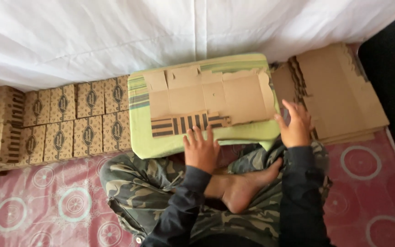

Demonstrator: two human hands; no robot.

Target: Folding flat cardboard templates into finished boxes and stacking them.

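Two hands (pixel 248 137), one flat carton blank (pixel 209 100), one green cushion (pixel 142 142), one blank stack (pixel 339 91).

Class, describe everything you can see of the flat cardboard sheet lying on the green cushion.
The flat cardboard sheet is an unfolded box blank of plain brown card, lying face down across the green cushion. Creases divide it into panels, with notched flaps along the far edge. One near flap is turned over and shows dark printed stripes. The left hand rests at its near edge, fingers by the striped flap; the right hand is beside its right end, at a stack of similar blanks.
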